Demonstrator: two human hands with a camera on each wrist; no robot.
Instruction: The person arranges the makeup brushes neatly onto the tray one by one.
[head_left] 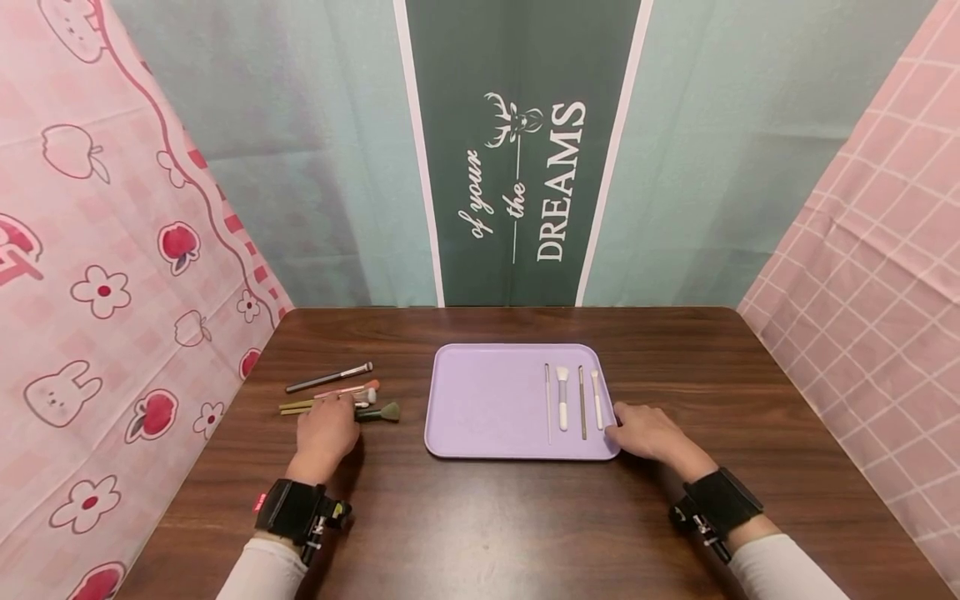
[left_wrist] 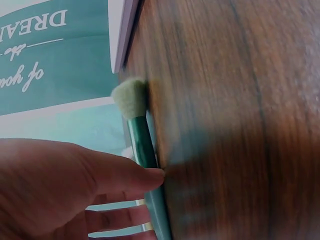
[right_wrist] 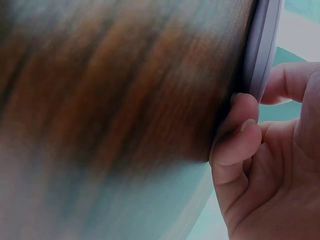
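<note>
In the head view my left hand (head_left: 327, 429) is over a loose group of makeup brushes on the left of the table. Its thumb and fingers pinch a green makeup brush (left_wrist: 145, 142) by the handle, the pale bristles pointing toward the tray. Beside it lie a pink brush (head_left: 348, 389) and brushes with yellow-green handles (head_left: 296, 407), partly hidden by the hand. A black-handled brush (head_left: 326, 379) lies farther back. My right hand (head_left: 651, 432) grips the right edge of the lilac tray (head_left: 480, 400), thumb over the rim near the front corner.
Toward the tray's right side, a thin white brush (head_left: 548, 408), a thick white brush (head_left: 562, 400), a dark slim brush (head_left: 582, 404) and a short white brush (head_left: 597, 400) lie in a row. Printed cloths hang behind and beside the wooden table (head_left: 480, 533).
</note>
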